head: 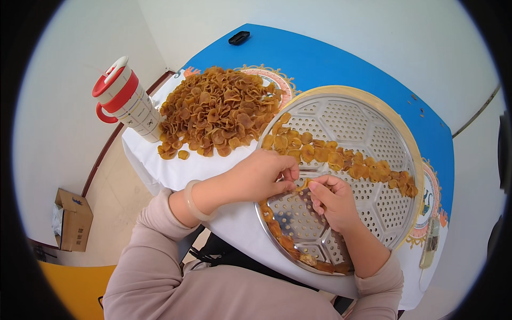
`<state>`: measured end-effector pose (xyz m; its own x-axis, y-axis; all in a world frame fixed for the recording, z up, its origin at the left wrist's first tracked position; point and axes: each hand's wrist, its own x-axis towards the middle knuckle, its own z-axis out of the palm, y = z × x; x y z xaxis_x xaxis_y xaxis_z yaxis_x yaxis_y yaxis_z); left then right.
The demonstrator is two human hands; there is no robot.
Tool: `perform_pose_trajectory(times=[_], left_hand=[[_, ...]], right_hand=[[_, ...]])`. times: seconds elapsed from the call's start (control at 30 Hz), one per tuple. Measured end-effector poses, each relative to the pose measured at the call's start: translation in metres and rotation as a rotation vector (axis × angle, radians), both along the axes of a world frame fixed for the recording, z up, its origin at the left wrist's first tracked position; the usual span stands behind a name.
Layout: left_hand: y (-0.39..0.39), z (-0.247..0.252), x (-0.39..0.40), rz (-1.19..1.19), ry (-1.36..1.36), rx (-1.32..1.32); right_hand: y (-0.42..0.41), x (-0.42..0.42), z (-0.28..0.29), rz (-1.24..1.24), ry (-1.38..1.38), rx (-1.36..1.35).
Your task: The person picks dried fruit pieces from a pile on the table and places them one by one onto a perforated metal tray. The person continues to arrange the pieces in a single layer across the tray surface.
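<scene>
A thin amber-brown dried slice (304, 185) is pinched between the thumb and fingers of my right hand (335, 202). My left hand (264, 174) meets it from the other side, thumb tip by the slice's edge; its grip is partly hidden. Both hands are over a round perforated metal steamer tray (352, 116). Across the tray runs a band of overlapping dried slices (336, 160), and more slices (286, 242) follow its near left rim. Left of the tray, a large heap of dried slices (224, 108) lies on the white tablecloth (160, 168).
A white and red tumbler (134, 104) with a handle stands left of the heap. A small black tray-like object (239, 37) sits on the blue tabletop (304, 52). At right lies a phone-like object (431, 244). A cardboard box (76, 224) is on the floor.
</scene>
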<state>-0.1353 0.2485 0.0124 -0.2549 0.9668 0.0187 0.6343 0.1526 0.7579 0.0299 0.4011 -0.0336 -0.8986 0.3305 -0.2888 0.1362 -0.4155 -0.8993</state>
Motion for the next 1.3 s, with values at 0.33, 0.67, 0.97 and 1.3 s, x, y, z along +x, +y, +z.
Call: perform_pose_trajectory(times=[0.33, 0.67, 0.97, 1.3], left_hand=[[0.002, -0.013, 0.006, 0.102, 0.066, 0.219], [-0.001, 0.013, 0.014, 0.080, -0.259, 0.142], [-0.018, 0.009, -0.011, 0.090, 0.220, 0.205], [-0.026, -0.012, -0.034, -0.037, 0.733, 0.144]], right_hand=[[-0.001, -0.001, -0.001, -0.078, 0.039, -0.075], [-0.001, 0.001, -0.009, -0.033, 0.169, 0.033], [-0.003, 0.002, -0.004, -0.046, 0.132, 0.023], [-0.002, 0.000, -0.003, -0.027, 0.100, 0.013]])
